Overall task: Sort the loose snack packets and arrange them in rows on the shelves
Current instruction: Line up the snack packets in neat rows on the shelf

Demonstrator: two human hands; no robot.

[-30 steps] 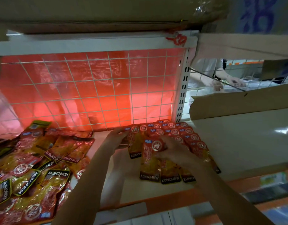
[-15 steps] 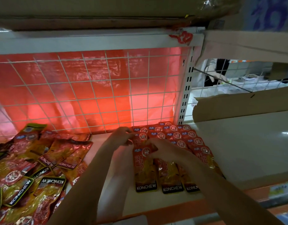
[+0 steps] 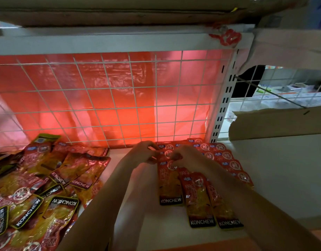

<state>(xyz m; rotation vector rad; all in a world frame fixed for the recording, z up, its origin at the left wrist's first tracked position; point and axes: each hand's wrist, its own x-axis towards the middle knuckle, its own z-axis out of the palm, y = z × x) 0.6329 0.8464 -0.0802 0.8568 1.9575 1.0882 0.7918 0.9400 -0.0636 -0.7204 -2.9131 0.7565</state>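
Red and yellow KONCHEW snack packets lie in overlapping rows on the white shelf, near the back right of the bay. My left hand pinches the top left edge of the leftmost row's packets with curled fingers. My right hand grips the top of the front packet in that row. A loose heap of the same packets covers the left side of the shelf.
A white wire grid with red plastic sheeting behind it forms the back wall. A slotted white upright stands at the right of the bay. Cardboard leans behind the neighbouring shelf section. Another shelf edge runs overhead.
The view has moved closer to the shelf. Both hands have shifted to the tops of the left row, and the front packet now lies straight in line with its row.
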